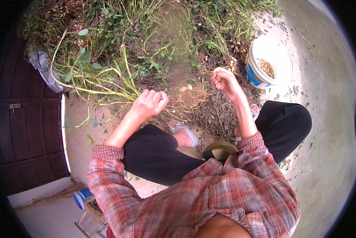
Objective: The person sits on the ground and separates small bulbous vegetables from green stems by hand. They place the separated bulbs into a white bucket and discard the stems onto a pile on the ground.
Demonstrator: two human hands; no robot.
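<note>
My left hand [149,102] is closed around the stems of an uprooted peanut plant [115,92]. Its green, leafy tops spread out to the left, and its thin brown roots [193,98] hang out on the right side of the fist. A few pale peanut pods [185,88] show among those roots. Apart from the plant, my right hand [225,81] is raised with its fingers curled, between the roots and a white bucket [251,70]. Whether anything sits inside those fingers is hidden. Peanut pods [265,67] lie in the bottom of the bucket.
A large heap of peanut plants [166,38] covers the ground ahead, with dry leaf litter [216,116] at its near edge. Grey plastic sheeting [45,71] pokes out at left, by a dark wooden door [29,119]. Behind left are a wooden chair [91,212] and blue container [82,196].
</note>
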